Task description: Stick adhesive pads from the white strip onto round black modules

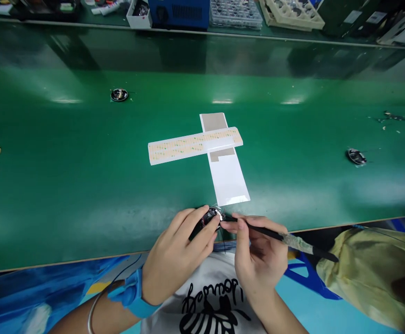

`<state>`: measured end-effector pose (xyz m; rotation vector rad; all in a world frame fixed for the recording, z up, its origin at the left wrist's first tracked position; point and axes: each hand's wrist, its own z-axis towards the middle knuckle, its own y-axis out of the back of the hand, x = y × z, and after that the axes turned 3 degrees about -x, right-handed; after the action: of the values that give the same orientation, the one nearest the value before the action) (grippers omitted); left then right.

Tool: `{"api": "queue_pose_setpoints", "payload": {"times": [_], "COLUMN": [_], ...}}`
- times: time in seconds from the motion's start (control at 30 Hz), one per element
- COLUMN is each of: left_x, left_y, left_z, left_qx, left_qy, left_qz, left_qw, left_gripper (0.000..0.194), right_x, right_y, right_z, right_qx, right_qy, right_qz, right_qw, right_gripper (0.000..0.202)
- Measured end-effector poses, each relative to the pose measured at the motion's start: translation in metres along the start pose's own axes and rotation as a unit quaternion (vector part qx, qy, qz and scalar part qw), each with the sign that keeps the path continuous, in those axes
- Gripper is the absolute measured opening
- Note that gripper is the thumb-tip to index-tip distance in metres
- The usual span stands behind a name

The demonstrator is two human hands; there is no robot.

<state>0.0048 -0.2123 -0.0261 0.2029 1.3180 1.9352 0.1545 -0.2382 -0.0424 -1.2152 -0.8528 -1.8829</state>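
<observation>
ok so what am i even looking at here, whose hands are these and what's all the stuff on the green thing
This is one picture from a camera worn on a person's head, looking down at their own two bare hands. The left hand, with a blue wrist strap, holds a small round black part at the near edge of a long green work surface. The right hand holds a thin black tool, its tip at that part. Two crossed white strips lie just beyond. Two similar round parts sit farther off.

Factory line, green conveyor belt (84, 185) (parts trays (294, 13))
</observation>
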Motion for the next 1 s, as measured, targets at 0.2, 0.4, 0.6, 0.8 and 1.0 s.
{"api": "queue_pose_setpoints", "payload": {"times": [0.2, 0.4, 0.6, 0.8, 1.0], "left_x": [-0.001, 0.009, 0.041, 0.050, 0.050], "left_y": [-0.001, 0.018, 0.014, 0.001, 0.002], "left_z": [0.007, 0.015, 0.036, 0.035, 0.033], "left_qx": [0.061, 0.078, 0.068, 0.089, 0.097], "left_qy": [0.048, 0.127, 0.192, 0.215, 0.221], "left_qz": [-0.046, -0.095, 0.019, 0.051, 0.049], "left_qw": [0.996, 0.984, 0.979, 0.971, 0.969], "left_gripper": [0.030, 0.064, 0.054, 0.054, 0.054], "right_x": [-0.001, 0.014, -0.024, -0.061, -0.065], "right_y": [0.002, 0.013, -0.022, -0.040, -0.035], "right_z": [0.001, 0.075, 0.194, 0.220, 0.220], "right_qx": [0.006, 0.041, 0.231, 0.256, 0.257], "right_qy": [-0.017, -0.009, -0.011, -0.060, -0.097], "right_qz": [0.059, 0.060, 0.094, 0.092, 0.089], "right_qw": [0.998, 0.997, 0.968, 0.960, 0.957], "right_gripper": [0.026, 0.017, 0.037, 0.043, 0.043]}}
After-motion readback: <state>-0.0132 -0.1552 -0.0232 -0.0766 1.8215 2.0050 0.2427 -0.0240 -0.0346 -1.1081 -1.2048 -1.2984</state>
